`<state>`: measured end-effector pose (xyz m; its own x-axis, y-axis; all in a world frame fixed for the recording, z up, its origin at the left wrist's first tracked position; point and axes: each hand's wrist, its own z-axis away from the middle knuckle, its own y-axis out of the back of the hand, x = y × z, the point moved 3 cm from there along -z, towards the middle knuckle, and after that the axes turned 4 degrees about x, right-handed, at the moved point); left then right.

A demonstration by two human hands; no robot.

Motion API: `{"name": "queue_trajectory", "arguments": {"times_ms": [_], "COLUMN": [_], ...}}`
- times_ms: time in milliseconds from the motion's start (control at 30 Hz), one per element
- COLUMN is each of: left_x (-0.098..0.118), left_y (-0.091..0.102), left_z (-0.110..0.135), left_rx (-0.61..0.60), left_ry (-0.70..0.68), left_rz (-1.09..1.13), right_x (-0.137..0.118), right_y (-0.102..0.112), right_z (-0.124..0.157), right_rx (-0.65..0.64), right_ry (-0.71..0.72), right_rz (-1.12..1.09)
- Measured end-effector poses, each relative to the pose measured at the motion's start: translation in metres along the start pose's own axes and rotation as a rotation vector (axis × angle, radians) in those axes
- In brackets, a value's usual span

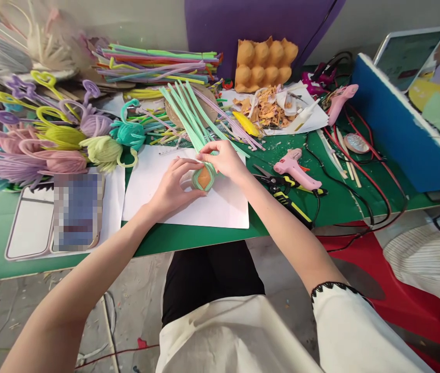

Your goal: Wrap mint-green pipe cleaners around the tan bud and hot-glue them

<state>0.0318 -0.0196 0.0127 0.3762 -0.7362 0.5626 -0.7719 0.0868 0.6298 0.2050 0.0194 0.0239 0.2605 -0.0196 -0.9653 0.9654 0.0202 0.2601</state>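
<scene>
A small round piece (204, 177) sits over the white paper, with mint green pipe cleaner wound around an orange-brown middle. My left hand (173, 185) curls around its left side, fingers above and thumb below. At its top edge, my right hand (222, 159) pinches with thumb and forefinger at a mint green pipe cleaner; the fingers partly hide the pinched spot. Just behind the hands lies a bundle of mint green pipe cleaners (191, 116), fanned toward the back. The white paper (228, 210) lies under both hands on the green table (150, 247).
Pipe cleaner birds (64, 160) crowd the left, behind two phones (31, 223). To the right lie a pink glue gun (297, 170), black-and-yellow pliers (292, 207) and cables. Behind stand an orange egg carton (264, 65) and orange scraps (268, 106). A blue board (406, 124) stands far right.
</scene>
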Motion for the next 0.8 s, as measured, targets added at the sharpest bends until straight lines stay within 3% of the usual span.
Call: {"name": "queue_trajectory", "arguments": {"times_ms": [567,667,800], "left_x": [-0.002,-0.003,-0.005], "left_y": [0.001,0.001,-0.001], "left_z": [-0.001,0.000,0.001], "left_rx": [-0.045,-0.069,-0.064], "left_ry": [0.048,0.066,0.083], "left_rz": [-0.006,-0.007,0.002], "right_x": [-0.008,-0.010,-0.021], "right_y": [0.003,0.001,0.007], "right_z": [-0.018,-0.018,-0.008], "right_rx": [-0.189,-0.160,0.001], "right_ry": [-0.014,0.033,0.225], "right_rz": [0.116,0.154,0.294]}}
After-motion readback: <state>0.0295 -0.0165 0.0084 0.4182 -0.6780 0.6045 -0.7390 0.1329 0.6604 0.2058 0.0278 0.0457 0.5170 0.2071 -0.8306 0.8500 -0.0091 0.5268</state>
